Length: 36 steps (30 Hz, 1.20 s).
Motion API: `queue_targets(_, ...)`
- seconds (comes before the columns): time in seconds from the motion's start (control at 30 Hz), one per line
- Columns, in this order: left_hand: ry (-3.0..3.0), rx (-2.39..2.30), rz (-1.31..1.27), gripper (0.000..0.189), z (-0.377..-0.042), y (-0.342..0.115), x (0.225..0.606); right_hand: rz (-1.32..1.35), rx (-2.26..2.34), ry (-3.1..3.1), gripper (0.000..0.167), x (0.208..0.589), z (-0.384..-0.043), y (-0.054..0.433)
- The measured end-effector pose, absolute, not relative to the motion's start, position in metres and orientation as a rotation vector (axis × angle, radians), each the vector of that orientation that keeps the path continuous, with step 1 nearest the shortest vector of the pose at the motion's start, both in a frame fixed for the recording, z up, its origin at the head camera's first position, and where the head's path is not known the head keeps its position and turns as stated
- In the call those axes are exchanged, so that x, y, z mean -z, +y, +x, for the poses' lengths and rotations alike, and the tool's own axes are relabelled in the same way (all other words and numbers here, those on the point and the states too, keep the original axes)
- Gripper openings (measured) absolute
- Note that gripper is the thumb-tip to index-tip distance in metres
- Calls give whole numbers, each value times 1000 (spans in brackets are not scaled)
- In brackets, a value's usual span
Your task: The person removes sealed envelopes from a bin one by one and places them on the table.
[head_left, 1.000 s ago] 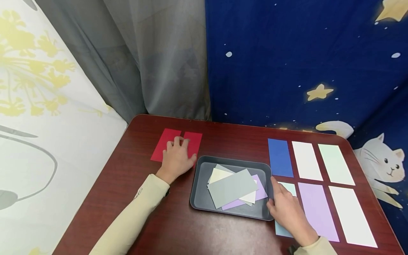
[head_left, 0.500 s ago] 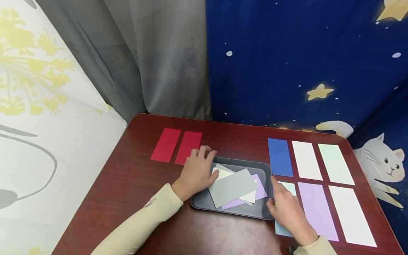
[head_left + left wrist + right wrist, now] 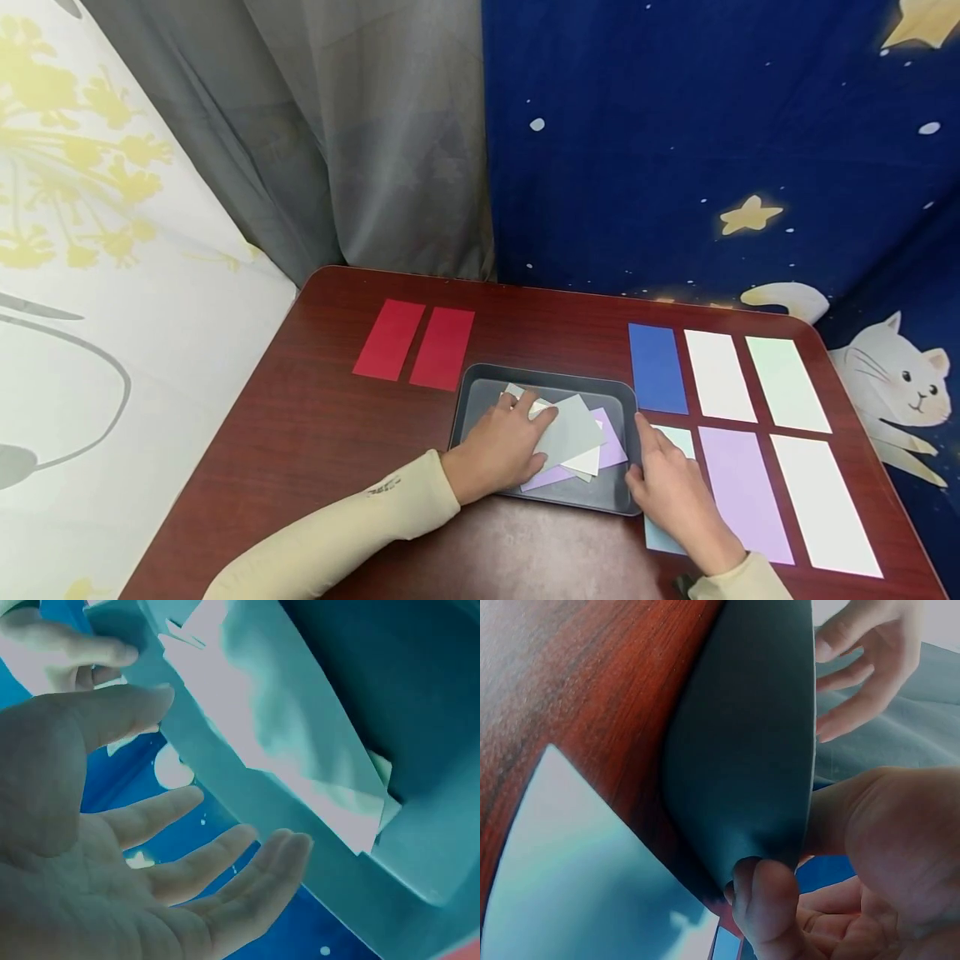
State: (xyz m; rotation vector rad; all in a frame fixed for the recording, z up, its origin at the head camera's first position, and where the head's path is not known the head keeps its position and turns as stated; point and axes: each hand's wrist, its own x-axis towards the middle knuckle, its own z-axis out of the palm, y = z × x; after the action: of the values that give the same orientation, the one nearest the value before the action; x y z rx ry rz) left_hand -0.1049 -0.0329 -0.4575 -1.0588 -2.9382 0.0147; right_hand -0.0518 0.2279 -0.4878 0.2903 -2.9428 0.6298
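Observation:
A dark grey tray (image 3: 617, 492) with raised sides holds a loose pile of paper cards, a grey card (image 3: 576, 429) on top and a purple card (image 3: 617, 446) sticking out beneath. Over the pile's left part hovers my left hand (image 3: 498, 446), its fingers spread and loosely bent; the left wrist view shows nothing in its palm (image 3: 60, 855). Whether a fingertip touches the cards I cannot tell. My right hand (image 3: 675, 492) grips the tray's right rim; in the right wrist view a fingertip (image 3: 772, 892) presses the outer wall, with the thumb on the inner side.
Two red cards (image 3: 442, 348) lie side by side at the table's back left. To the right are two rows of cards: blue (image 3: 657, 368), white (image 3: 720, 375), mint (image 3: 787, 383), then a light blue card (image 3: 662, 533) partly under my right hand, purple (image 3: 746, 496) and white (image 3: 825, 504).
My left hand has left the red cards and moved right, across the tray's left rim to above the card pile. My right hand and the tray have stayed in place.

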Motion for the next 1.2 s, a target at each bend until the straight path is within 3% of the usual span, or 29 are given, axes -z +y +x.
queue_targets(0.33, -3046, -63, -1072, 72, -101, -26, 468, 290, -619, -2955, 75, 486, -53, 225)
queue_targets(1.2, -3048, -26, -1049, 75, -103, -31, 468, 270, -635, -2960, 75, 486, -51, 228)
